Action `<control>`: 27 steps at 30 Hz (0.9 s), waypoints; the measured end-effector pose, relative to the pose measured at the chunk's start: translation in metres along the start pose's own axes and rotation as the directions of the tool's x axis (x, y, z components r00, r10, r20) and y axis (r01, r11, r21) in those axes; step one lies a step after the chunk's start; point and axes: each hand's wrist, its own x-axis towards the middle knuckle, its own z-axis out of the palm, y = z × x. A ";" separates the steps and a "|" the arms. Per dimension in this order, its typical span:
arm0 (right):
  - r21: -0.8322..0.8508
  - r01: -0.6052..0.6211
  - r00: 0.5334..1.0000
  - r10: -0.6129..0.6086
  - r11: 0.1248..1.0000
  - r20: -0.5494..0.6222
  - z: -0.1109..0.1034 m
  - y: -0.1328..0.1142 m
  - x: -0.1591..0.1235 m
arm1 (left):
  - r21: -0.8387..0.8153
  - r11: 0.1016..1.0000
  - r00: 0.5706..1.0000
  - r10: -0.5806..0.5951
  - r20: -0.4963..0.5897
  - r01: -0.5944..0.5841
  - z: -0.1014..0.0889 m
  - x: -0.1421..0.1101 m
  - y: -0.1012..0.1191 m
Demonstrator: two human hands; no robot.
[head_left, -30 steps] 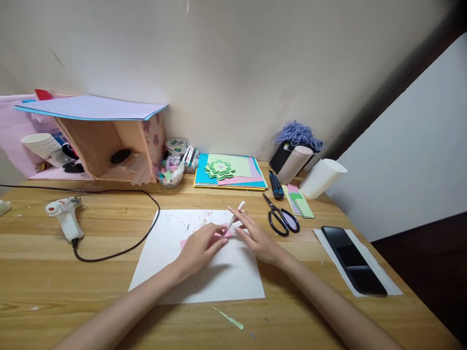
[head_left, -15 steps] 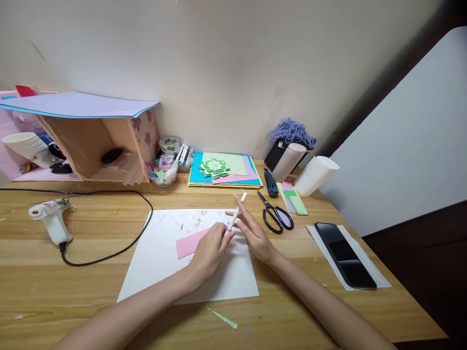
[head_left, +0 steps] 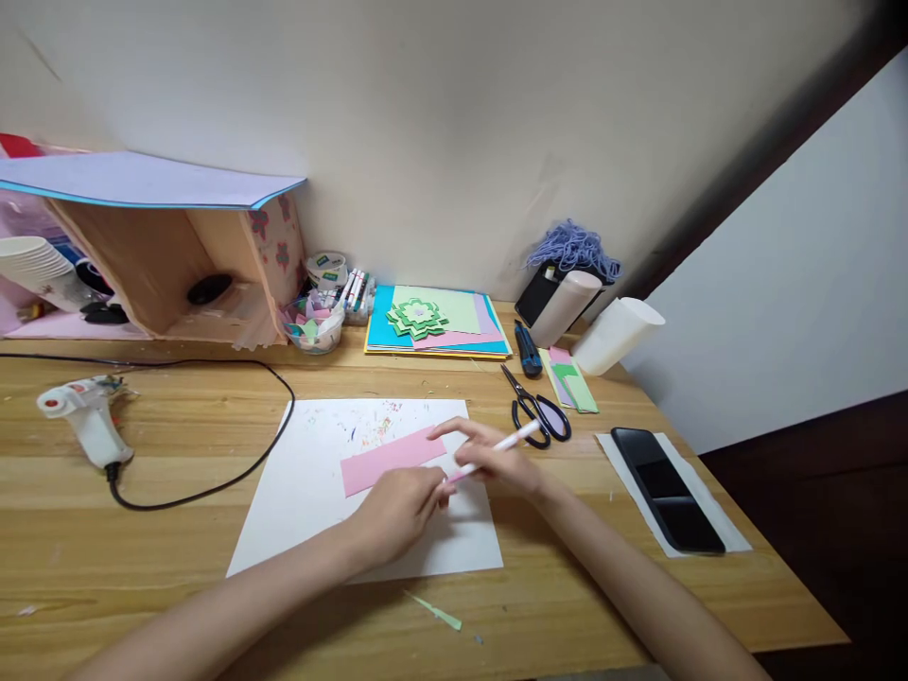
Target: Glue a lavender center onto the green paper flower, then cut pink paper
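Observation:
A pink paper strip [head_left: 389,459] lies on a white sheet [head_left: 312,492] in the middle of the wooden desk [head_left: 177,567]. My right hand [head_left: 497,463] grips a thin white pen [head_left: 521,436], lying almost flat with its far end pointing right toward the scissors. My left hand [head_left: 397,506] is curled, its fingertips pinched at the pen's near tip, just below the strip's right end. Whether it holds a cap I cannot make out.
Black scissors [head_left: 537,412] and a blue cutter [head_left: 526,348] lie right of the sheet. A phone [head_left: 663,487] rests on white paper at the right. A glue gun [head_left: 81,416] with its black cord [head_left: 234,478] sits at left. Coloured papers [head_left: 440,323], a scrap bowl [head_left: 312,326] and cups line the back.
The right hand has tipped the pen from upright to nearly flat, pointing right. The left hand has come off the pink strip and closed at the pen's tip. The strip now lies uncovered.

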 end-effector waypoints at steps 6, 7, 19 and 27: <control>0.027 0.217 0.924 -0.197 0.976 -0.327 -0.035 -0.015 0.004 | 0.072 0.996 0.998 0.051 -0.041 -0.048 -0.006 -0.011 -0.007; -0.001 0.173 0.949 -0.167 0.985 -0.269 -0.029 -0.013 0.010 | 0.174 0.978 0.988 0.134 -0.074 -0.119 -0.002 -0.008 -0.011; -0.276 0.063 0.950 -0.142 0.959 -0.277 0.017 0.043 0.056 | 0.459 0.831 0.914 0.396 -0.091 -0.315 0.021 0.003 -0.031; -0.343 0.009 0.942 -0.122 0.939 -0.311 0.023 0.039 0.050 | 0.432 0.861 0.934 0.343 -0.098 -0.271 0.024 0.002 -0.033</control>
